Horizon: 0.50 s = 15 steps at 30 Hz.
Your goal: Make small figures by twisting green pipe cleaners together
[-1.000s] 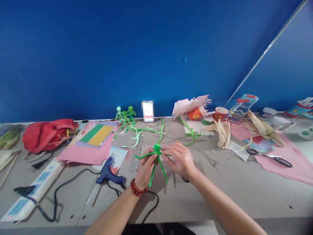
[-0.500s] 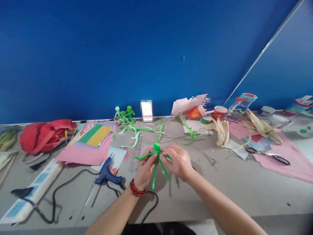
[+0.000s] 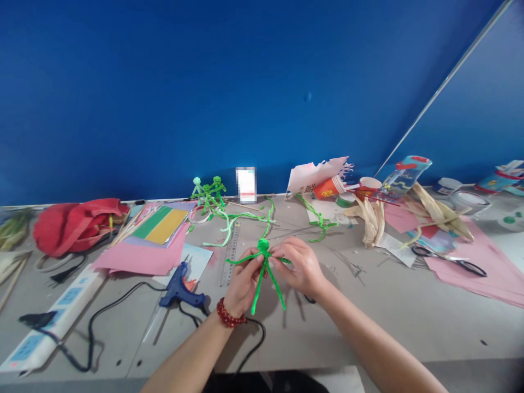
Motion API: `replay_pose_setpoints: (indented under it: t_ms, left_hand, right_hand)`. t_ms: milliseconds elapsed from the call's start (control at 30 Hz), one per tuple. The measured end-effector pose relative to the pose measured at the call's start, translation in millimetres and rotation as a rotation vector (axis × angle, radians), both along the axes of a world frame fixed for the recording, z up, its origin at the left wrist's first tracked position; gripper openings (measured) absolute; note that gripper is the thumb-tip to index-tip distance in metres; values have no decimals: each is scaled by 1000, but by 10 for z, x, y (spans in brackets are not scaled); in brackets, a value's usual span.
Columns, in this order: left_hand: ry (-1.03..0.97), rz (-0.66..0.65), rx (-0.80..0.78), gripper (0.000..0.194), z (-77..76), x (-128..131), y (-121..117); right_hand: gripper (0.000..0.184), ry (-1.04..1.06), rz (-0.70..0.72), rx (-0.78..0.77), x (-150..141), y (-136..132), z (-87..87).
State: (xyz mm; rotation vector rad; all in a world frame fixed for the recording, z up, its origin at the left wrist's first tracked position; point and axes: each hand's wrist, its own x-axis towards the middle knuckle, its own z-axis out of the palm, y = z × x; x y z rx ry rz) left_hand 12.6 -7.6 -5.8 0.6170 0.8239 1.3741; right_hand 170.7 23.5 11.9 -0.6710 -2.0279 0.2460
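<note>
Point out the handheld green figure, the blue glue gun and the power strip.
Green figure (image 3: 263,246): head view, on its round head.
Blue glue gun (image 3: 177,289): head view, on its body.
Power strip (image 3: 61,316): head view, on its socket face.

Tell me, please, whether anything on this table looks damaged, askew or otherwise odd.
The pale pink printed sheet near the blue wall has a ragged upper edge and a shredded right end, so it looks damaged. The stacked orange paper cups beside it lie tipped over.
</note>
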Motion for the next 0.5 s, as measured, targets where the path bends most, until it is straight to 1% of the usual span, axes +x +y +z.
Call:
replay_pose_setpoints:
  t_ms: [200,367,500]
  left_hand:
    - [40,-19,45,27,4,10,-9]
    - [32,-53,56,27,0,13,-19]
    - [24,-47,61,25,-41,-5,-13]
  right_hand:
    - [10,-83,-90,62,-24,-30,-20]
    - [12,-114,-111,118,-43,-60,-24]
    - [12,-119,-107,96,-44,-51,-20]
